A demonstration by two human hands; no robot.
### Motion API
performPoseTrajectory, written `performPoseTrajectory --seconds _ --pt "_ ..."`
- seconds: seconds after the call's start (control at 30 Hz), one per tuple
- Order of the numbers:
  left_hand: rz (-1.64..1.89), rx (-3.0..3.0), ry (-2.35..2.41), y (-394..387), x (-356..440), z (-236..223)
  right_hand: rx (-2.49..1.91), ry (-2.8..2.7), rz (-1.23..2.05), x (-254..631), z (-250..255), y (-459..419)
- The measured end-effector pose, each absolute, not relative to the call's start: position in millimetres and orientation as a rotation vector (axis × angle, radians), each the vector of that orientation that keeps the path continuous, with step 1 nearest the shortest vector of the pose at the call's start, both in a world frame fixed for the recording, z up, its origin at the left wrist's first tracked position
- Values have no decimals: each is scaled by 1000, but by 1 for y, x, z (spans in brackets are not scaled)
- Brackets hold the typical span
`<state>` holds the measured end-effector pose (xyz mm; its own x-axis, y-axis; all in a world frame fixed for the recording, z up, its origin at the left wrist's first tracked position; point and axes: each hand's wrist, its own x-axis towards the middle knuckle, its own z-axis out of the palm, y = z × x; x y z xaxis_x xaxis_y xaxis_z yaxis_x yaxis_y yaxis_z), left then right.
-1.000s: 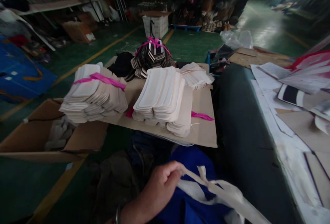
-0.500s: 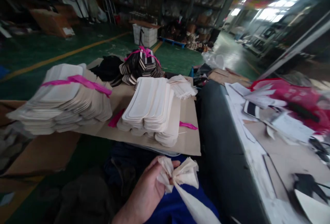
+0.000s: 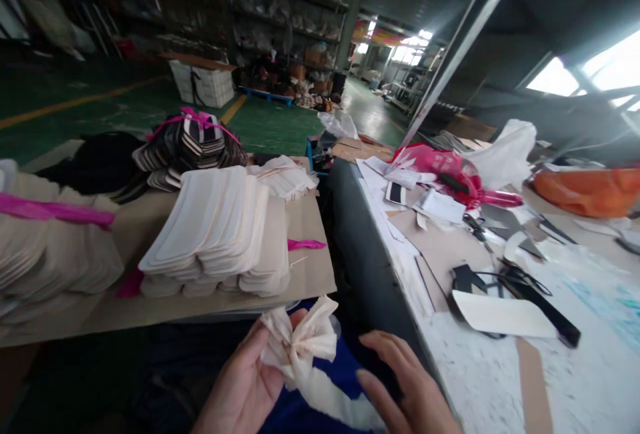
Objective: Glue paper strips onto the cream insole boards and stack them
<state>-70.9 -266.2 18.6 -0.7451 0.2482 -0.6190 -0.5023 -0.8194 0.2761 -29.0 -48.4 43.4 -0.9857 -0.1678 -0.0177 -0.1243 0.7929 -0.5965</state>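
Note:
My left hand (image 3: pixel 250 371) is closed on a crumpled, knotted strip of cream cloth (image 3: pixel 303 347) at the bottom centre of the view. The strip's tail hangs down to the right, over blue clothing. To the right of it, my right hand (image 3: pixel 400 381) is held with its fingers apart and nothing visible between them; its fingertips are near the tail. Just beyond my hands, a stack of pale, rounded flat pieces (image 3: pixel 210 221) rests on a sheet of cardboard (image 3: pixel 310 267). A pink strip (image 3: pixel 306 245) sticks out at the stack's right.
At left lies another pale stack (image 3: pixel 55 247) tied with pink. Behind is a dark bundle (image 3: pixel 187 137) with a pink tie. The white worktable (image 3: pixel 465 381) at right holds papers, scissors (image 3: pixel 477 229), a red plastic bag (image 3: pixel 445 171) and an orange item (image 3: pixel 587 191).
The view has swung to the right, bringing more of the worktable into sight. My right hand has come into view. My left hand still holds the cloth strip.

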Motion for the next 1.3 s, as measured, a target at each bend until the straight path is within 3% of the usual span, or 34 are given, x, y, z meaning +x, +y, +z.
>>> performPoseTrajectory --seconds 0.1,0.23,0.47,0.77,1.0,1.17,1.3 --pt "2441 -801 704 -255 -69 24 -436 2770 -1163 -54 44 -71" --pt "2381 -684 812 -254 -73 20 -277 2519 -1366 -73 55 -59" --pt "2297 -374 752 -249 -78 29 -226 2413 -1426 -79 82 -44" --pt "1956 -302 1215 -228 -72 29 -350 2474 -1221 -93 85 -41" --pt "1929 -303 1240 -221 -70 15 -348 2977 -467 -94 64 -31" --pt "1737 -153 1221 -222 -64 19 -456 3094 -133 -97 64 -34" --pt "1719 -133 1211 -228 -59 19 -550 3064 -105 -105 57 -39"
